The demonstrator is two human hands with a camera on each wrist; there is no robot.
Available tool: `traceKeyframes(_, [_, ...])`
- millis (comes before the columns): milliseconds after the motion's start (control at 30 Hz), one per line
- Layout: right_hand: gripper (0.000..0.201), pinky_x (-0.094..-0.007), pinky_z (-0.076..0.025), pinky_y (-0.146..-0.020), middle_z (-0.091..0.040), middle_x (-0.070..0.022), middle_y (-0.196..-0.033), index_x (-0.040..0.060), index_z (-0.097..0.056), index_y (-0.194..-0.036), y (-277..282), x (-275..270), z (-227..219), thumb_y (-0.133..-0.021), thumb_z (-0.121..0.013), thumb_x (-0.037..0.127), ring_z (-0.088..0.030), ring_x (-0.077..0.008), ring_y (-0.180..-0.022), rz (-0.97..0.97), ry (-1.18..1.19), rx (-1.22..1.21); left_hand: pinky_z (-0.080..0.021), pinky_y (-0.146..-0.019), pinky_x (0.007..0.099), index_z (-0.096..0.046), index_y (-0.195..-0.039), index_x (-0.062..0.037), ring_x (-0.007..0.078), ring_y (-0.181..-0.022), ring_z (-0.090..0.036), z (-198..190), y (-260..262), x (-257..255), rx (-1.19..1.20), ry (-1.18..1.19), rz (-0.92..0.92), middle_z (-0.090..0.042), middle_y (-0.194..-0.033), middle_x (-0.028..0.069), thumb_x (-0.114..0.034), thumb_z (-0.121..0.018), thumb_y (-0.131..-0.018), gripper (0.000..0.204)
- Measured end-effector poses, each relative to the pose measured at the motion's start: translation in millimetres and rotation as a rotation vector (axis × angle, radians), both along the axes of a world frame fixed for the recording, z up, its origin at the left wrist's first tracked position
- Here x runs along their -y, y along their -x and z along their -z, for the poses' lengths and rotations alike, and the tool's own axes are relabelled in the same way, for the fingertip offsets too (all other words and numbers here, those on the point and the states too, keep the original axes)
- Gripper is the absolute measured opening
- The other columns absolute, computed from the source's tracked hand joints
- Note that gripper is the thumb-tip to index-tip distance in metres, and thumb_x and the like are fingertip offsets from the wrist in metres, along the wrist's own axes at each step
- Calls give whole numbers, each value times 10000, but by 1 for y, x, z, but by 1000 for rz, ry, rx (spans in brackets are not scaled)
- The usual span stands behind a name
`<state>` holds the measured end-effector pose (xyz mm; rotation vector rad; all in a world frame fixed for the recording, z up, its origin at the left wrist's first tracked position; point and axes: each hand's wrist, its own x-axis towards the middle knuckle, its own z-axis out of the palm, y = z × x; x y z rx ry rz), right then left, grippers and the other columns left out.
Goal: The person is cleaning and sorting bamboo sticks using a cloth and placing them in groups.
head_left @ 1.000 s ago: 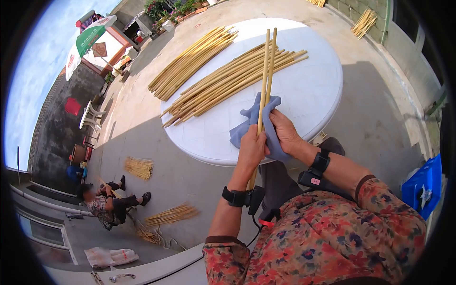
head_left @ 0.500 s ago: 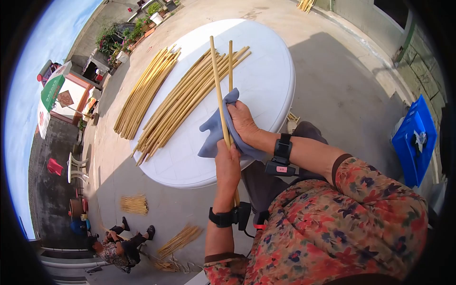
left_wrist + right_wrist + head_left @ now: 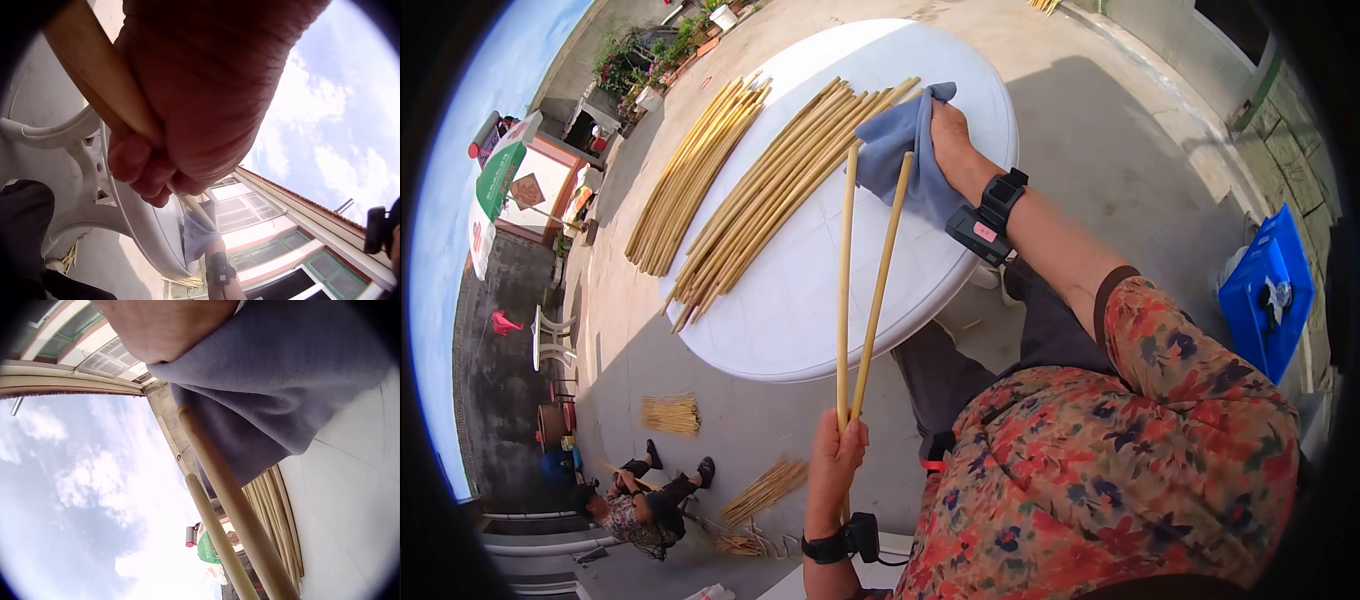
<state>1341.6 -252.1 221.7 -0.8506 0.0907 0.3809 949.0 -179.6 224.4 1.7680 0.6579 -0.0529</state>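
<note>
step: wipe-down of two bamboo sticks (image 3: 862, 290), looks near end of stroke. The cloth sits at the far tips, so I'd judge this pass about done.
left hand (image 3: 833, 462): clamped round the near ends of both sticks, fingers curled tight; wrist view shows the same fist (image 3: 187, 119) on the wood.
right hand (image 3: 948, 135): fingers buried in the blue cloth (image 3: 905, 150), gripping it at the far tips of the sticks. Whether it pinches the tips thru the cloth, can't tell; wrist view only shows cloth (image 3: 281, 394) draped over the hand w/ both sticks (image 3: 234, 512) running out below it.
sticks, where: in the air over the near edge of the white round table (image 3: 800, 310), held up between the two hands, not resting on it.
long axis: runs 6 to 12 o'clock in head view, near ends at 6 in the fist, far tips at 12 to 1 by the cloth. The pair splays into a narrow V, touching at the fist, apart at the top.
next move calls for (my guess): cloth off the tips, then lay the pair down flat, parallel w/ a pile, w/o rolling off the rim.
on table: main pile of sticks (image 3: 785, 190) at 11 o'clock from the fist, second pile (image 3: 690, 175) further left, hanging over the edge.
bg: person sitting on ground (image 3: 635, 500) at 8 o'clock, blue crate (image 3: 1265, 295) at 3 o'clock.
</note>
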Motion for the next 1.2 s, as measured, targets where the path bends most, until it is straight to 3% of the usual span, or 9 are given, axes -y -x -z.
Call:
traceKeyframes(133, [279, -311, -533, -652, -605, -99, -841, 19, -544, -944, -13, 7, 12, -882, -471, 281, -607, -178, -706, -145, -74, 115, -307, -361, 171, -436, -975, -59, 44, -404, -356, 5, 18, -7, 144, 155, -219, -474, -640, 17, -184, -377, -926, 147])
traceKeyframes(267, [268, -266, -518, -647, -593, -31, -818, 59, -548, -949, 67, 6, 8, -854, -546, 310, -569, -106, -723, -595, -271, -66, -331, -367, 181, -437, -983, -49, 66, -408, -393, 5, -39, -12, 367, 390, -155, -495, -653, 44, -236, -391, -938, 197])
traceKeyframes(333, [309, -294, -522, -737, -611, -71, -893, 42, -552, -1001, 87, 3, 19, -847, -558, 310, -600, -152, -809, -705, -319, -31, -338, -364, 187, -436, -983, -44, 76, -404, -403, 5, -70, -15, 400, 418, -99, -496, -650, 51, -250, -388, -939, 216])
traceKeyframes(467, [322, -265, -518, -694, -600, -58, -886, 55, -539, -1012, 126, 1, 16, -851, -553, 333, -585, -127, -768, -833, -407, -86, -332, -339, 204, -438, -957, -40, 91, -378, -383, 6, -124, -9, 442, 576, 16, -482, -630, 63, -233, -342, -949, 217])
traceKeyframes(667, [268, -212, -465, -463, -529, -26, -705, 83, -485, -867, 122, 7, 14, -900, -462, 348, -505, -84, -534, -732, -224, -113, -330, -349, 219, -449, -925, -31, 108, -390, -383, 23, -151, -8, 382, 780, 120, -477, -610, 77, -286, -327, -950, 283])
traceKeyframes(800, [269, -209, -464, -464, -515, -19, -698, 85, -484, -874, 127, 3, 26, -901, -454, 351, -506, -79, -539, -573, -213, -42, -301, -337, 214, -448, -908, -41, 93, -374, -338, 26, -150, -7, 305, 954, 118, -427, -577, 55, -299, -327, -950, 288])
traceKeyframes(867, [344, -236, -479, -621, -517, -5, -755, 81, -509, -910, 127, 5, 29, -847, -532, 419, -505, -75, -680, -560, -162, 176, -290, -334, 207, -447, -904, -44, 84, -369, -317, 25, -147, -5, 277, 969, 118, -405, -566, 45, -308, -327, -950, 293])
traceKeyframes(967, [247, -226, -434, -527, -493, -3, -694, 90, -495, -822, 123, -16, 23, -881, -485, 330, -480, -76, -593, -348, -115, 220, -269, -329, 194, -440, -898, -49, 66, -365, -275, 15, -140, -1, 293, 924, 79, -372, -557, 22, -322, -323, -950, 301])
traceKeyframes(1200, [249, -256, -445, -591, -512, -37, -713, 59, -513, -824, 51, -19, 4, -851, -501, 306, -499, -114, -676, -200, 11, 109, -237, -326, 182, -430, -891, -57, 46, -385, -256, 10, -79, 4, 68, 652, 102, -328, -529, -12, -339, -322, -951, 308])
